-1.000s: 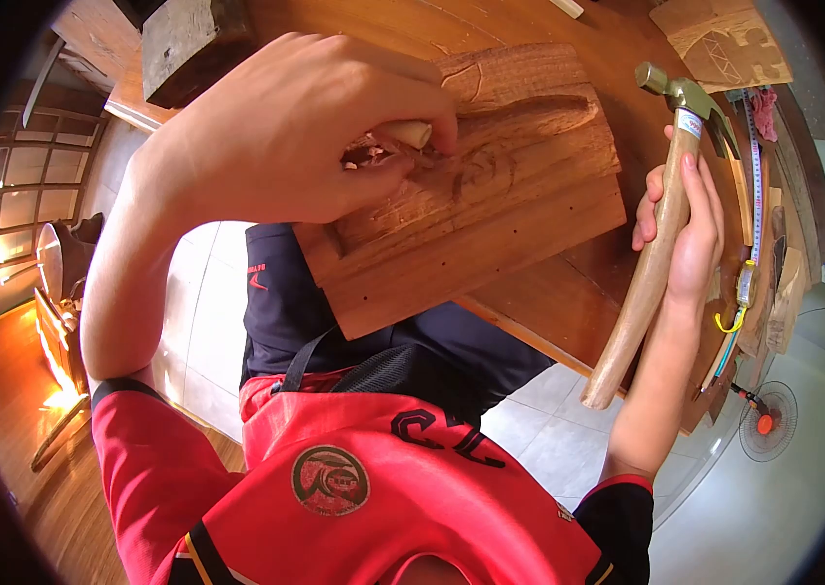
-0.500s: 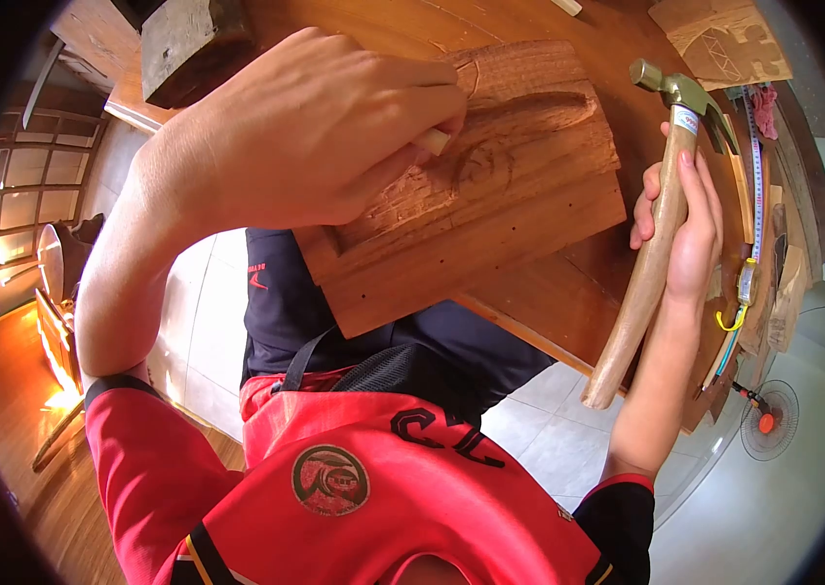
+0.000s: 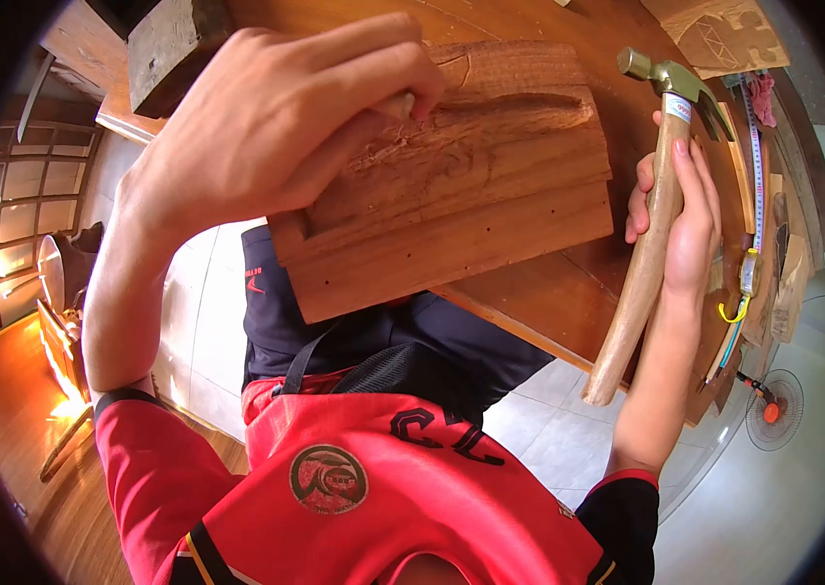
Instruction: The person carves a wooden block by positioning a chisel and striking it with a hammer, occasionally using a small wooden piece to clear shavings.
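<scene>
My left hand (image 3: 276, 127) is closed above the left part of a carved wooden board (image 3: 490, 210). Between its thumb and fingers shows the pale end of a short rod-like piece (image 3: 399, 105); its rest is hidden by the hand. Grooves, rough splinters and a pencilled curl mark the board's face. On the other side, my right hand (image 3: 680, 210) wraps round the wooden handle of a claw hammer (image 3: 648, 263). The metal head points up and away from me, apart from the board.
Under the board is a brown wooden table (image 3: 539, 302). A dark heavy block (image 3: 178, 54) stands at the upper left. Along the right lie a tape measure (image 3: 748, 273), wood strips and a cut panel (image 3: 724, 39). A fan (image 3: 773, 409) is farther off at the right.
My left hand has moved left and slightly up with the pale-ended piece. The board has shifted left and turned a little. The hammer has hardly moved.
</scene>
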`<state>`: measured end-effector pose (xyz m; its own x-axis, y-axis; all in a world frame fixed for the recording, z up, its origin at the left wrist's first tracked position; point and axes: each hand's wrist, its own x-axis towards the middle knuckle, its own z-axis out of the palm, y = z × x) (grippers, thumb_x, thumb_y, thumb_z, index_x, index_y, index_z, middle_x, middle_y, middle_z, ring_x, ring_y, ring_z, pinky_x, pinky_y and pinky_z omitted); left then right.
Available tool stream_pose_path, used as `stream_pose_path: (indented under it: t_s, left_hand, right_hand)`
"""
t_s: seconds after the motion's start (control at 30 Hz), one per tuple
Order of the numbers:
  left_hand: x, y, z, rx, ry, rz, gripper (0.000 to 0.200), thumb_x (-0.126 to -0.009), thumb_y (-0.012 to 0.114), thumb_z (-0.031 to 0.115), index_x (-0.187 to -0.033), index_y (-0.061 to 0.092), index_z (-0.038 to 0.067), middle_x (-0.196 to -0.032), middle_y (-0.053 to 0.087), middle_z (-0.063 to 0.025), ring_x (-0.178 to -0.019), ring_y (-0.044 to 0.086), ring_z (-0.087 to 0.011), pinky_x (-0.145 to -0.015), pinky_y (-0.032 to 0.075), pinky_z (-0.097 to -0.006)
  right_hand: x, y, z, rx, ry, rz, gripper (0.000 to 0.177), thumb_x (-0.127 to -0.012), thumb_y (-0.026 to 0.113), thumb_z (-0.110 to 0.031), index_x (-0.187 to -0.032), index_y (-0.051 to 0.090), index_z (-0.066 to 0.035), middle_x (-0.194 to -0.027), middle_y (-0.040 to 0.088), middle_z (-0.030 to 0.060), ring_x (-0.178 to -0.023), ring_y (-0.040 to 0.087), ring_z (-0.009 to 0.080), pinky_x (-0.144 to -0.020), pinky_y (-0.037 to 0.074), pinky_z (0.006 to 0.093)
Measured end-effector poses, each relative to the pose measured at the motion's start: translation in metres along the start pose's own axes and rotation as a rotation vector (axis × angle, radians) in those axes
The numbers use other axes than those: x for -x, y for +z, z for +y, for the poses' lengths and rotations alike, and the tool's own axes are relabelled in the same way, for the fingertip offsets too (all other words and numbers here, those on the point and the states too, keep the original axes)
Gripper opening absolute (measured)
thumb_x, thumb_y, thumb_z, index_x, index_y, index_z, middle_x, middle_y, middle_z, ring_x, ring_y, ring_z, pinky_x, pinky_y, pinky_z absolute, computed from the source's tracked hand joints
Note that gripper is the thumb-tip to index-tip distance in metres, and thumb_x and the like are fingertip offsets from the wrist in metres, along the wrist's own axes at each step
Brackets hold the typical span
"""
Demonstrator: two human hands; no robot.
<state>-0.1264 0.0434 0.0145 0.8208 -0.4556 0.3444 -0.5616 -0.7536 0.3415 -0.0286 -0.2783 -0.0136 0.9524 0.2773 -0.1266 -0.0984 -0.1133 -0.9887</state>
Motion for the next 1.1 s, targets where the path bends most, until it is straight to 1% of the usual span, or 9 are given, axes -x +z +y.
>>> stream_pose_path:
  t_s: [0.1,0.2,0.33,0.43,0.57,0.73,0.93,1.07,1.1]
  left_hand:
    - [-0.005,-0.007,-0.005,-0.009,-0.068,0.198,0.017,-0.089,0.073,0.012,-0.089,0.062,0.000,-0.092,0.061,-0.0107,-0.080,0.063,-0.0261,-0.072,0.050,-0.0366]
    - [-0.017,-0.017,-0.007,-0.145,0.035,0.140,0.032,-0.093,0.056,0.000,-0.124,0.061,-0.005,-0.088,0.063,-0.0067,-0.065,0.057,-0.0116,-0.056,0.047,-0.0265]
    - [-0.018,-0.001,-0.021,0.588,0.040,0.112,0.038,-0.093,0.054,-0.003,-0.130,0.056,-0.009,-0.098,0.061,-0.0104,-0.072,0.060,-0.0131,-0.061,0.050,-0.0244]
    - [-0.034,-0.020,-0.025,1.156,0.025,-0.114,0.039,-0.098,0.056,0.001,-0.134,0.051,-0.011,-0.106,0.064,-0.0171,-0.088,0.067,-0.0199,-0.078,0.059,-0.0290]
    - [-0.060,-0.027,-0.001,0.821,0.092,-0.212,0.040,-0.103,0.058,0.012,-0.135,0.052,-0.011,-0.122,0.068,-0.0245,-0.115,0.068,-0.0278,-0.099,0.059,-0.0372]
    - [-0.097,-0.022,-0.018,1.097,0.076,-0.504,0.045,-0.101,0.061,0.013,-0.136,0.047,-0.013,-0.126,0.069,-0.0245,-0.113,0.070,-0.0246,-0.104,0.055,-0.0362]
    - [-0.103,-0.004,-0.042,1.174,0.118,-0.601,0.040,-0.101,0.060,0.010,-0.131,0.048,-0.013,-0.120,0.073,-0.0216,-0.113,0.070,-0.0208,-0.102,0.055,-0.0342]
    - [-0.093,0.011,-0.045,1.056,0.269,-0.388,0.041,-0.101,0.063,0.015,-0.130,0.050,-0.010,-0.121,0.074,-0.0195,-0.115,0.068,-0.0208,-0.102,0.052,-0.0341]
    - [-0.104,0.010,-0.054,1.138,0.242,-0.502,0.042,-0.100,0.064,0.017,-0.130,0.050,-0.009,-0.120,0.074,-0.0184,-0.115,0.068,-0.0206,-0.102,0.051,-0.0339]
  right_hand:
    - [0.000,0.002,-0.001,0.006,0.002,0.010,0.045,-0.109,0.047,-0.032,-0.141,0.056,-0.003,-0.077,0.055,0.0039,-0.048,0.050,0.0101,-0.040,0.043,0.0257]
    - [-0.001,0.001,-0.002,0.006,0.007,0.017,0.044,-0.109,0.047,-0.033,-0.141,0.057,-0.004,-0.076,0.054,0.0037,-0.048,0.050,0.0103,-0.041,0.043,0.0259]
    - [0.000,0.001,-0.003,0.029,0.008,0.019,0.044,-0.109,0.047,-0.033,-0.141,0.056,-0.004,-0.076,0.053,0.0035,-0.048,0.049,0.0099,-0.041,0.043,0.0262]
    - [-0.001,0.003,-0.003,0.043,0.011,0.022,0.045,-0.109,0.046,-0.033,-0.142,0.055,-0.004,-0.076,0.053,0.0036,-0.048,0.048,0.0098,-0.041,0.043,0.0263]
    - [-0.003,0.000,0.002,0.008,0.007,-0.005,0.045,-0.110,0.045,-0.034,-0.143,0.054,-0.005,-0.077,0.053,0.0037,-0.047,0.048,0.0101,-0.041,0.043,0.0262]
    - [-0.002,-0.002,0.000,-0.021,0.034,0.013,0.045,-0.111,0.044,-0.036,-0.143,0.054,-0.006,-0.078,0.054,0.0046,-0.048,0.049,0.0101,-0.040,0.043,0.0255]
    - [-0.004,0.000,0.001,0.045,0.051,0.020,0.051,-0.111,0.041,-0.038,-0.150,0.048,-0.007,-0.080,0.052,0.0028,-0.049,0.048,0.0076,-0.039,0.039,0.0220]
    - [-0.005,-0.002,0.004,0.009,0.073,0.023,0.043,-0.110,0.044,-0.036,-0.139,0.054,-0.006,-0.077,0.054,0.0049,-0.046,0.050,0.0107,-0.039,0.043,0.0250]
    - [-0.005,-0.002,0.003,0.015,0.079,0.033,0.041,-0.110,0.044,-0.036,-0.137,0.054,-0.006,-0.077,0.054,0.0050,-0.046,0.050,0.0108,-0.038,0.043,0.0248]
